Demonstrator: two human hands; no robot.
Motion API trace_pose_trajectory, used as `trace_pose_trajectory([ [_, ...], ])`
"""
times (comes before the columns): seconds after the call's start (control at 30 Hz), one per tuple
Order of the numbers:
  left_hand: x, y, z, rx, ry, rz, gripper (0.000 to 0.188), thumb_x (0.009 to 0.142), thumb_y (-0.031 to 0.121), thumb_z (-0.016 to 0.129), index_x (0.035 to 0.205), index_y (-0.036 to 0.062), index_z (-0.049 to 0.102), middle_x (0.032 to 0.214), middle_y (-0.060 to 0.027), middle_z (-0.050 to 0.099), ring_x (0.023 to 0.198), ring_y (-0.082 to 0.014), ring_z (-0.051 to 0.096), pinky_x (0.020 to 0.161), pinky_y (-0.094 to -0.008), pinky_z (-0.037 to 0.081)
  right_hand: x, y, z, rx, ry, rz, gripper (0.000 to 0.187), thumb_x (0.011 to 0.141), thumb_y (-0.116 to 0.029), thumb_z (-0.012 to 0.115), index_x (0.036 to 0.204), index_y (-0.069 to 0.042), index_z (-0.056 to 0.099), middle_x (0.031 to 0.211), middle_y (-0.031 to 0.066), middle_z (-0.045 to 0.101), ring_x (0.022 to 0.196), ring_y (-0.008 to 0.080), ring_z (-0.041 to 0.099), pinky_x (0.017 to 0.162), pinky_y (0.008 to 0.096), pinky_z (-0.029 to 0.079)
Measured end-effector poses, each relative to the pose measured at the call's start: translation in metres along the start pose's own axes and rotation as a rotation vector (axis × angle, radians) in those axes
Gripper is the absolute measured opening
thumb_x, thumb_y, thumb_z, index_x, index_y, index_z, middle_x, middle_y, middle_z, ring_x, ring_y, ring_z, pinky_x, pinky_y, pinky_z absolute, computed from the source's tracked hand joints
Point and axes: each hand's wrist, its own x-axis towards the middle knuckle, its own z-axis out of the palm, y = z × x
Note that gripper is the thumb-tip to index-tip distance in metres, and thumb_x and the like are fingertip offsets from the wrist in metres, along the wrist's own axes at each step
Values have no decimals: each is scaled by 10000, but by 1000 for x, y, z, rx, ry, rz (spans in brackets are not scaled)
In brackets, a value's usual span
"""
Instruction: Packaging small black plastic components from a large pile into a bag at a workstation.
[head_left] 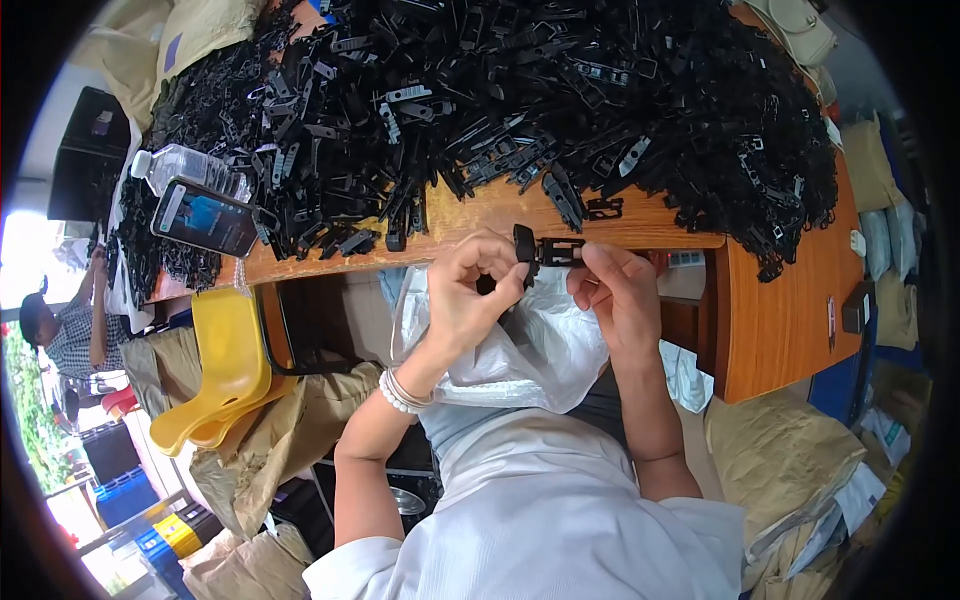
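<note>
Above my lap, at the table's front edge, my left hand (470,290) pinches a dark curved plastic part (524,244) between thumb and fingers. My right hand (622,290) grips the right end of a slotted black plastic frame (560,252). The two parts meet between my hands; whether they are joined I cannot tell. Just beyond them a great heap of black plastic parts (480,110) covers most of the wooden table (470,212). A white plastic bag (560,360) lies open across my lap, under both hands.
On the table's left stand a clear bottle (190,170) and a propped phone (205,220). A yellow chair (228,345) is at my left. Brown paper sacks (785,460) lie on the floor on both sides. Another person (75,330) is at the far left.
</note>
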Motion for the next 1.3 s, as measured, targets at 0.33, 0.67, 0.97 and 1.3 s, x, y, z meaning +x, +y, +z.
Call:
trace_pose_trajectory([
  [0.33,-7,1,1,-20,-93,114,77,794,-97,549,869,-81,540,889,-126,586,745,-190,649,695,-291,544,-9,2,4,158,-39,43,224,877,-179,575,873,40,619,670,90,611,539,129,563,504,229,426],
  [0.67,-8,3,0,336,-133,284,148,752,-90,553,889,-66,602,869,-58,588,704,-99,597,613,-196,478,-20,-5,11,-197,63,-114,163,870,-109,576,824,44,604,697,73,588,554,146,587,509,229,465],
  [0.97,-3,23,12,148,-201,-129,174,787,118,685,911,-1,657,781,-3,543,619,-39,416,521,-192,339,-23,2,10,-683,19,-496,76,758,24,647,794,63,593,705,55,541,621,121,572,557,223,444],
  [1.3,-2,27,16,181,-215,-106,182,773,146,711,826,-16,646,776,-4,539,605,-49,427,520,-204,342,-20,2,-1,-433,-38,-412,229,687,18,718,891,14,613,822,28,578,673,96,539,597,220,422],
])
